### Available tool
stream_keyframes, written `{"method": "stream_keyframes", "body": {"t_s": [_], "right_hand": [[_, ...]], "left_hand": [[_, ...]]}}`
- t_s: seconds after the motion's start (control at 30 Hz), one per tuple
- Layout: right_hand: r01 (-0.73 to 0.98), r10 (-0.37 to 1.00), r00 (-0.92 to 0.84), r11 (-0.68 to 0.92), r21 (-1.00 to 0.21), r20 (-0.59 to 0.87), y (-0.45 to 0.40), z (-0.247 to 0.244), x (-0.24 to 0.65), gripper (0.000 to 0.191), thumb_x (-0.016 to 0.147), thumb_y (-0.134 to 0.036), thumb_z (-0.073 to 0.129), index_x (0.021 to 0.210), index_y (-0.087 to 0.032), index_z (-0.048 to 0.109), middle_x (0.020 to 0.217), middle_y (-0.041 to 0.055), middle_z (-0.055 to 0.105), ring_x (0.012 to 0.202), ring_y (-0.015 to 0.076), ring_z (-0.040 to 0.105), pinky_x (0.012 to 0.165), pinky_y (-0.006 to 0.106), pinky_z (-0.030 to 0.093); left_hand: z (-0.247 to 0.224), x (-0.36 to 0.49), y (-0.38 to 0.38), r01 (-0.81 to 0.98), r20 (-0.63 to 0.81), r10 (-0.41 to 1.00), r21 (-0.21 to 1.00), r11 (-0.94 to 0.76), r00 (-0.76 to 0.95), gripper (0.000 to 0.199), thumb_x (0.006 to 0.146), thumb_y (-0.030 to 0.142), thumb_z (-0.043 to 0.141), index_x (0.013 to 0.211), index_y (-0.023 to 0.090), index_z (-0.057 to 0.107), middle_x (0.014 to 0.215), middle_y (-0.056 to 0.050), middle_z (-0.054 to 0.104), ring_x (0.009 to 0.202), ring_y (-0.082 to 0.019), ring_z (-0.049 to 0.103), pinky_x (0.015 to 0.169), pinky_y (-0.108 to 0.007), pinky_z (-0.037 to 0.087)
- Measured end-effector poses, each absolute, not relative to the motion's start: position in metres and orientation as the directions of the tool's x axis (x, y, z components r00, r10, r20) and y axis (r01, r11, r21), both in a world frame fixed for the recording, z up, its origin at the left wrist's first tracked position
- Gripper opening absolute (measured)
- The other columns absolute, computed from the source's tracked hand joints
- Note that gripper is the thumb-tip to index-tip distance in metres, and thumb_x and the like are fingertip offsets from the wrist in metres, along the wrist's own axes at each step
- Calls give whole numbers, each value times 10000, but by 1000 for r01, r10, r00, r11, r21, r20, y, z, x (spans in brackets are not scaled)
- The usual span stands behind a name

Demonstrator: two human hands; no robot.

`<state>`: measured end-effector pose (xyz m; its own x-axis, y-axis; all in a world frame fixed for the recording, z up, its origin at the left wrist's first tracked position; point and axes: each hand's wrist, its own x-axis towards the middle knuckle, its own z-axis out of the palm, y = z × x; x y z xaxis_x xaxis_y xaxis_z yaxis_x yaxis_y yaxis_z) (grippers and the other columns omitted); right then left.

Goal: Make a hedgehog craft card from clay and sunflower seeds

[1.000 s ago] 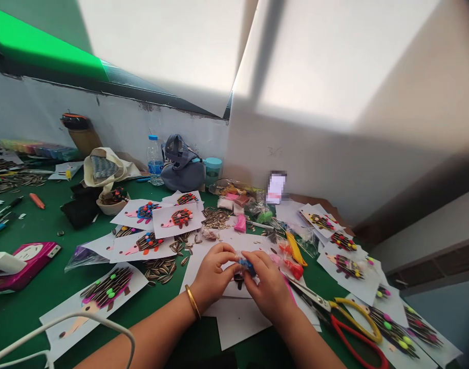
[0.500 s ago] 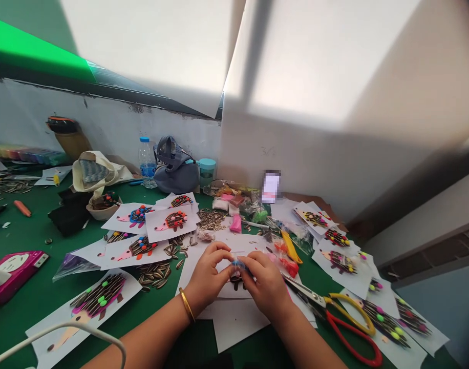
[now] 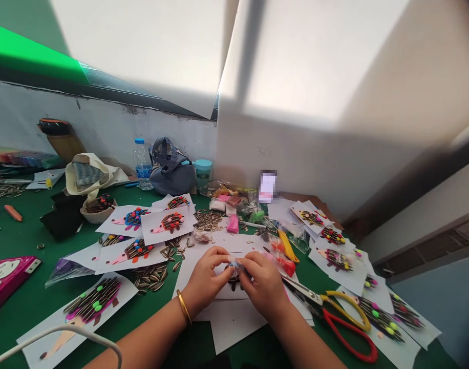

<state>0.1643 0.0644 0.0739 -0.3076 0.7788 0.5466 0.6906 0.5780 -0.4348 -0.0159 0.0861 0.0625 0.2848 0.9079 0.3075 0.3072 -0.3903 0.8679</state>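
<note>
Both hands meet over the white paper sheets at the middle of the table. My left hand (image 3: pixel 210 274) pinches one side of a small clear plastic packet (image 3: pixel 234 262) with something blue in it. On its other side my right hand (image 3: pixel 264 282) grips the same packet with thumb and fingers. Beneath the fingers lies a sheet with a dark seed hedgehog picture (image 3: pixel 235 285), mostly hidden. Striped sunflower seeds (image 3: pixel 152 277) lie left of my left hand. Large scissors (image 3: pixel 334 305) with red and yellow handles rest beside my right forearm.
Finished-looking hedgehog cards (image 3: pixel 167 225) lie at left, and more cards (image 3: pixel 336 261) at right. Clay packets (image 3: pixel 232 223) and a seed pile (image 3: pixel 207 221) are behind the hands. A water bottle (image 3: pixel 143 166), blue bag (image 3: pixel 172 171) and phone (image 3: pixel 268 187) stand along the back. A white cable (image 3: pixel 65 329) crosses front left.
The view has shifted slightly, so the table things sit a little further left. Both hands still hold the packet, with the fingers slightly rearranged and less blue showing.
</note>
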Motion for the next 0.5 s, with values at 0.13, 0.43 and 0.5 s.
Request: {"method": "stream_keyframes", "body": {"t_s": [0.13, 0.43, 0.5], "right_hand": [[695, 777, -321, 582, -423, 542, 64, 73, 162, 162, 868, -151, 517, 876, -197, 673, 824, 46, 599, 749, 162, 548, 652, 270, 406], [766, 810, -107, 437, -471, 577, 82, 63, 181, 339, 863, -172, 472, 1183, -188, 580, 1067, 101, 626, 989, 227, 587, 857, 369, 488], [829, 815, -47, 355, -432, 578, 94, 62, 191, 398, 858, -175, 456, 1250, -169, 527, 1113, 115, 627, 1015, 245, 587, 859, 390, 482]], "left_hand": [[61, -15, 87, 260, 276, 913, 897, -357, 301, 145, 830, 346, 645, 822, 228, 730, 975, -70, 612, 935, -219, 586, 827, -358, 532], [70, -19, 93, 136, 232, 968, 960, -245, 99, 187, 815, 343, 601, 817, 188, 704, 895, -60, 667, 869, -202, 608, 817, -341, 498], [72, -17, 93, 51, 67, 991, 996, -74, 113, 238, 788, 353, 622, 915, 179, 722, 894, -67, 692, 839, -202, 627, 757, -328, 507]]}}
